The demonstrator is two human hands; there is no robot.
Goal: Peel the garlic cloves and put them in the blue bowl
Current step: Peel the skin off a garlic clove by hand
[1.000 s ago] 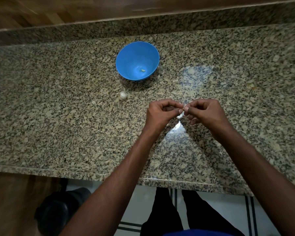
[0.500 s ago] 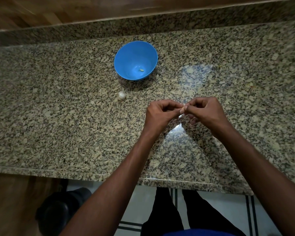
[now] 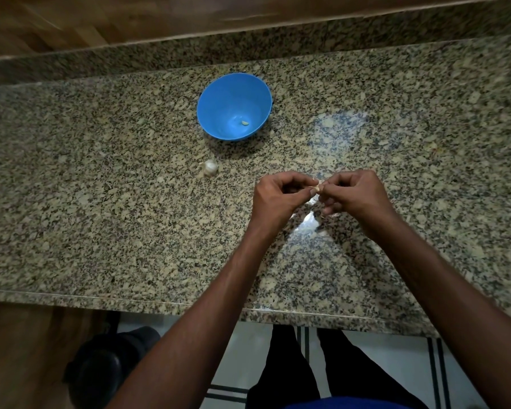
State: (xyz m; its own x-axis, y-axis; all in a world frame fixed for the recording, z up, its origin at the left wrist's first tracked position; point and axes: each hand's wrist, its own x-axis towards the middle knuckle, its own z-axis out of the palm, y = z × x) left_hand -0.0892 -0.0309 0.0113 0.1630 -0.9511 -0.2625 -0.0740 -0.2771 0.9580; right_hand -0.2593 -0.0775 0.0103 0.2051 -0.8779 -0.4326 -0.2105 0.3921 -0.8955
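Note:
A small pale garlic clove [image 3: 316, 186] is pinched between the fingertips of my left hand [image 3: 279, 199] and my right hand [image 3: 356, 196], which meet above the granite counter [image 3: 101, 216]. Most of the clove is hidden by my fingers. The blue bowl [image 3: 219, 98] stands farther back on the counter with one peeled clove [image 3: 245, 123] lying inside it. A whitish garlic bulb piece [image 3: 210, 167] lies on the counter just in front of the bowl, left of my hands.
The counter's front edge [image 3: 160, 304] runs below my forearms, with tiled floor and my dark trousers [image 3: 292, 370] beneath. A low granite backsplash [image 3: 248, 42] rises behind the bowl. A dark round object [image 3: 106, 364] sits on the floor at lower left.
My hands stay together on the clove, with the fingertips shifting slightly around it. Bowl and garlic piece have not moved on the counter.

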